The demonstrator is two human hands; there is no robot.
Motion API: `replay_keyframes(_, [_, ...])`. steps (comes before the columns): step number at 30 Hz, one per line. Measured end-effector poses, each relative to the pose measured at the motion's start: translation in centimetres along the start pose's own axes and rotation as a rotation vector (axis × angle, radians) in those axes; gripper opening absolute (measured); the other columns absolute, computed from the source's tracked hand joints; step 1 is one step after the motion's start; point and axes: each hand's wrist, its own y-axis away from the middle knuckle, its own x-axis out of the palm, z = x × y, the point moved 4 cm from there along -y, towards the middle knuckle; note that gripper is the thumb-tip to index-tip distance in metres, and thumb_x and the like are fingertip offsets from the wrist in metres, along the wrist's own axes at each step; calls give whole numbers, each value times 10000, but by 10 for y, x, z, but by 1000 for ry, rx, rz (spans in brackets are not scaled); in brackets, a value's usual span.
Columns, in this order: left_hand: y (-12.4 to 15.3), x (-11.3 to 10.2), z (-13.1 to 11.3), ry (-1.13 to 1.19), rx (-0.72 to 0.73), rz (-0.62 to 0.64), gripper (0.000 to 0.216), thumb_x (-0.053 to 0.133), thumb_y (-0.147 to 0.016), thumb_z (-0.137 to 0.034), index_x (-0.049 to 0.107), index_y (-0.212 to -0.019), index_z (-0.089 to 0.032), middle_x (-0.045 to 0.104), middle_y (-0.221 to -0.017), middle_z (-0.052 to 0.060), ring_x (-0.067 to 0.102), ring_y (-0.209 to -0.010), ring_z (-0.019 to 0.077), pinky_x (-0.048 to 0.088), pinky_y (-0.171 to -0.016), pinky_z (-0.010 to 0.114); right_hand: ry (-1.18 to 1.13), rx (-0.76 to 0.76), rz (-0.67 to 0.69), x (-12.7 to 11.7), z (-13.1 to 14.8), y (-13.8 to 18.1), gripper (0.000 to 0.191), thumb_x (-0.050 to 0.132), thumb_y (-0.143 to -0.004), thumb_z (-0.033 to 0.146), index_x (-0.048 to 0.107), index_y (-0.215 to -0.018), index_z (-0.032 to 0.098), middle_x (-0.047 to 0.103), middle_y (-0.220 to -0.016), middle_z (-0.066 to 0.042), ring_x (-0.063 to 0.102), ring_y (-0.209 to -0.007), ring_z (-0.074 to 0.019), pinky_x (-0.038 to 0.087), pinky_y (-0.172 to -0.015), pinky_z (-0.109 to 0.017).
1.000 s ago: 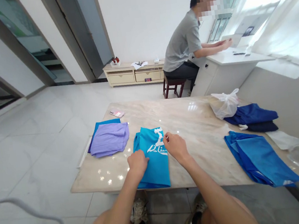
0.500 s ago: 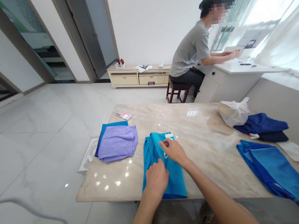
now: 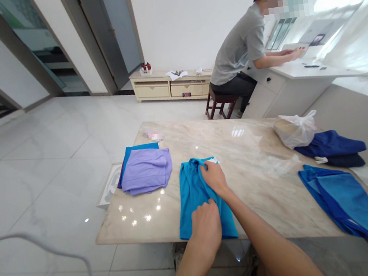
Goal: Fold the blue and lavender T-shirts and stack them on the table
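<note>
Teal shirt (image 3: pixel 194 204) lies flat on the marble table (image 3: pixel 261 186), near the table's front edge, bunched in a fold along its top, with a scrap of white print showing (image 3: pixel 214 161) past the right hand. Right hand (image 3: pixel 214 178) is closed in a pinch on that fold, fingers gripping the cloth near the top edge. Left hand (image 3: pixel 206 226) sits on the lower part of the shirt, fingers curled down into the fabric; can't tell if it's clenching cloth or just pressing. Shirt looks light, thin and limp, so probably no stiffness to work with, and it may slide on the polished stone; best hold looks like the folded edge or hem, with the other hand pinning the body. Left of it: lilac cloth (image 3: pixel 146 172) on a blue cloth (image 3: pixel 138 148). Right: blue garment (image 3: pixel 347 204), navy garment (image 3: pixel 330 143), white plastic bag (image 3: pixel 296 130). Far back, a co-worker (image 3: pixel 239 44) sits at a white desk (image 3: pixel 300 73), both hands on it.
</note>
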Motion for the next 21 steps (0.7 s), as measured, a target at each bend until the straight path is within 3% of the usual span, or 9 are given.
replay_keyframes(3, [3, -8, 7, 49, -35, -56, 396, 480, -1100, -292, 647, -1444, -188, 778, -1284, 204, 759, -1211, 351, 577, -954, 405, -268, -95, -33, -9, 6, -2, 348, 502, -1078, 301, 773, -1257, 177, 823, -1200, -109, 765, -1128, -225, 577, -1002, -305])
replay_keyframes(7, [3, -21, 40, 38, -151, -88, 326, 576, -1072, -426, 743, -1258, -217, 796, -1246, 171, 751, -1214, 357, 561, -945, 395, -557, -196, 200, 2, 16, 7, 354, 575, -1045, 314, 724, -1346, 201, 820, -1228, -85, 812, -967, -202, 632, -732, -260])
replay_keyframes(9, [1, -23, 61, -6, -198, -49, 294, 625, -1046, -445, 780, -1144, -216, 802, -1234, 172, 754, -1208, 369, 554, -938, 398, -579, -178, 235, 4, 13, 11, 308, 553, -1049, 286, 738, -1278, 193, 827, -1171, -84, 819, -898, -197, 614, -652, -244])
replay_keyframes(14, [-8, -17, 89, -30, -235, 26, 243, 751, -966, -441, 809, -1069, -228, 815, -1228, 161, 759, -1192, 378, 537, -913, 382, -465, -102, 83, -14, -7, 6, 292, 500, -1053, 237, 769, -1160, 197, 837, -1029, -63, 798, -774, -179, 608, -701, -246])
replay_keyframes(19, [-14, -21, 82, 174, -92, -160, 210, 699, -1018, -411, 772, -1142, -258, 833, -1140, 68, 768, -1099, 270, 501, -842, 305, -423, -82, -21, -38, -29, 0, 305, 490, -1044, 237, 773, -1143, 183, 830, -970, -53, 771, -698, -159, 557, -663, -225])
replay_keyframes(21, [-11, -23, 84, 229, -59, -156, 178, 728, -997, -404, 758, -1098, -260, 835, -1080, 35, 770, -1033, 237, 486, -802, 284, -377, -59, -51, -47, -38, -2, 308, 489, -1044, 225, 775, -1149, 179, 827, -958, -48, 767, -689, -149, 541, -673, -220])
